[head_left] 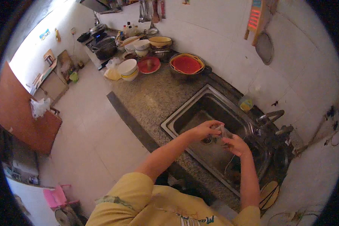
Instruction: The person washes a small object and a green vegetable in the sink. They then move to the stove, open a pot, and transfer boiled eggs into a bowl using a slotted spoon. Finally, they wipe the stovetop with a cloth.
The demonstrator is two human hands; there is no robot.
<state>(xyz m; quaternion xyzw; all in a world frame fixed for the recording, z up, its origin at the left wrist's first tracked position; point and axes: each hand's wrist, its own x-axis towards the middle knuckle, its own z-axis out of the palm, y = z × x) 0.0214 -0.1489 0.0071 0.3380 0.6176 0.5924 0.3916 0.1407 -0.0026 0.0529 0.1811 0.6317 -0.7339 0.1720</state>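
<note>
From where I stand, the risk is all in the grip: both hands are over the sink (pixel 200 117), and a small clear thing (pixel 225 132) sits between them, up above the basin. The left hand (pixel 207 130) is bent in from its side, fingers curled close and their tips on the thing's edge. The right hand (pixel 235 144) has it from the other side, thumb laid toward the left hand, fingers bent around. Both grips look nearly closed, though how hard they press I can't tell. It looks thin, plastic perhaps; I can't make out whether it is wet.

If it is wet, it could slide out between the fingertips and drop near the drain (pixel 206 141), since nothing supports it from beneath. If it is thin film, the two hands pulling unevenly could tear it. A pale line (pixel 229 164) dangles below the right hand, string or water, I can't say; if it is string, it could snag on something in the sink. The tap (pixel 270 115) stands off to the right, so a wide swing of the right hand could knock it, and the bottle (pixel 246 104) behind the sink could topple from a careless reach
</note>
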